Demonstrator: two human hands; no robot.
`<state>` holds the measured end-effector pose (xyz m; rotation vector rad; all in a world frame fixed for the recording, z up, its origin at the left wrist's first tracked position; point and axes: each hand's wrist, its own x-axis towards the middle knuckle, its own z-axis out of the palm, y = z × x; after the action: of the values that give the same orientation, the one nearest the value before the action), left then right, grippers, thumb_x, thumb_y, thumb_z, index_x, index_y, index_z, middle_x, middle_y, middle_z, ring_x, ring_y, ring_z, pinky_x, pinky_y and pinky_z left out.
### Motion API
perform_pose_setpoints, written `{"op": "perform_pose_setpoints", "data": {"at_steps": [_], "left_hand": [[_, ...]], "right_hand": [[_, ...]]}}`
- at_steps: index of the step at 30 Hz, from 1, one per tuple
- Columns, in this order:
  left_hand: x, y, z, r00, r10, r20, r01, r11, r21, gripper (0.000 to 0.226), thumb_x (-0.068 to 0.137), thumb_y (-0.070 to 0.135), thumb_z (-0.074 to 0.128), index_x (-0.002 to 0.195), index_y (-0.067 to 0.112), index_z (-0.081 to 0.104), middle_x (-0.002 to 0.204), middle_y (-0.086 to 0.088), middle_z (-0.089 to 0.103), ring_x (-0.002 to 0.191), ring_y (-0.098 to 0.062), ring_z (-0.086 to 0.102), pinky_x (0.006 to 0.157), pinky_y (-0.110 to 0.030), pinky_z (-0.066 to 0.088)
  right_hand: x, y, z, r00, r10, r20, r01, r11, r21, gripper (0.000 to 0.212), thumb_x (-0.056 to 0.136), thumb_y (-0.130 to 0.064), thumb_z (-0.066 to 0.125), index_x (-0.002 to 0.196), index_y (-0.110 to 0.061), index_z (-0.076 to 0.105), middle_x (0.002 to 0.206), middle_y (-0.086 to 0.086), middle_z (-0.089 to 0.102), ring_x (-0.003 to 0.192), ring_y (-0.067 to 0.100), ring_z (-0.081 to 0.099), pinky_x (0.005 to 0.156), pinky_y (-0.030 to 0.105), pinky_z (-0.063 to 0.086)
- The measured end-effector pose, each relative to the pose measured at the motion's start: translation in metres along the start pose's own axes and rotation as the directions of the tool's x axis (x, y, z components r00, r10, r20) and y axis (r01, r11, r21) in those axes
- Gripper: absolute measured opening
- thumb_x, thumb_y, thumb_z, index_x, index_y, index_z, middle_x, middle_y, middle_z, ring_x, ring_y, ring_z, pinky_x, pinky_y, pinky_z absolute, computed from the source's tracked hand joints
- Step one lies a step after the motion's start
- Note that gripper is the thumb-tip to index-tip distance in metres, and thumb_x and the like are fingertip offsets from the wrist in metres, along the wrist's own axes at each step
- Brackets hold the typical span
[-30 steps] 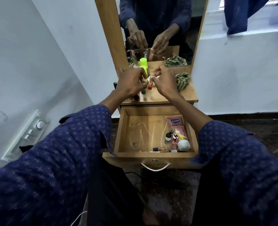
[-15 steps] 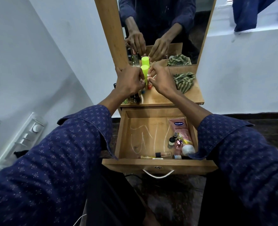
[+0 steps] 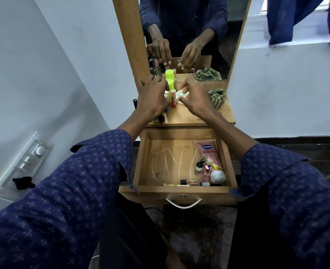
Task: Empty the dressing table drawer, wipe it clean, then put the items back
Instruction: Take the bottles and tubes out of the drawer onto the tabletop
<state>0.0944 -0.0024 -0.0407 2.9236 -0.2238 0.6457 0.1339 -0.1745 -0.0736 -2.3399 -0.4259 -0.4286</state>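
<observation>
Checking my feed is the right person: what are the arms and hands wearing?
Both arms wear dark blue sleeves with a small pale dotted print, cuffs open and pushed up the forearms. Left hand and right hand are bare: no gloves, rings or watch visible.

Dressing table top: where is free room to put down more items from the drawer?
The wooden table top shows bare wood along its front edge, between the right hand and the striped green cloth, and at the right front corner. The back left is crowded: neon-green tube, small bottles, round white jar.
</observation>
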Motion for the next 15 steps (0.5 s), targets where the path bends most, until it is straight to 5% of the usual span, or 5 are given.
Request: {"op": "perform_pose_setpoints", "data": {"at_steps": [3,8,15], "left_hand": [[-0.011,0.013,0.002,0.996,0.084,-0.043,-0.086,0.995,-0.042,0.022,0.092,0.03,0.073,0.112,0.021,0.07,0.121,0.0,0.065,0.121,-0.024,0.05,0.096,-0.041,0.039],[-0.061,0.044,0.019,0.966,0.256,0.024,-0.241,0.933,-0.266,0.014,0.089,0.017,0.066,0.103,0.017,0.068,0.102,-0.004,0.067,0.095,-0.024,0.06,0.075,-0.039,0.048],[-0.133,0.076,0.06,0.945,0.189,0.267,-0.029,0.862,-0.506,0.027,0.086,0.009,0.071,0.111,0.017,0.07,0.094,0.006,0.071,0.082,-0.014,0.067,0.07,-0.035,0.055]], "right_hand": [[-0.013,0.001,-0.016,0.998,-0.002,0.058,0.003,1.0,-0.027,0.02,0.083,-0.016,0.084,0.093,-0.023,0.069,0.086,-0.006,0.067,0.08,0.013,0.063,0.069,0.039,0.055],[-0.053,0.003,-0.046,0.92,0.033,0.391,0.035,0.985,-0.166,0.008,0.083,-0.022,0.076,0.082,-0.017,0.07,0.081,0.003,0.072,0.079,0.024,0.068,0.074,0.048,0.058],[-0.127,0.023,-0.066,0.839,0.204,0.504,-0.092,0.967,-0.237,0.021,0.088,-0.036,0.079,0.101,-0.023,0.069,0.095,-0.004,0.069,0.088,0.019,0.064,0.075,0.036,0.049]]}}
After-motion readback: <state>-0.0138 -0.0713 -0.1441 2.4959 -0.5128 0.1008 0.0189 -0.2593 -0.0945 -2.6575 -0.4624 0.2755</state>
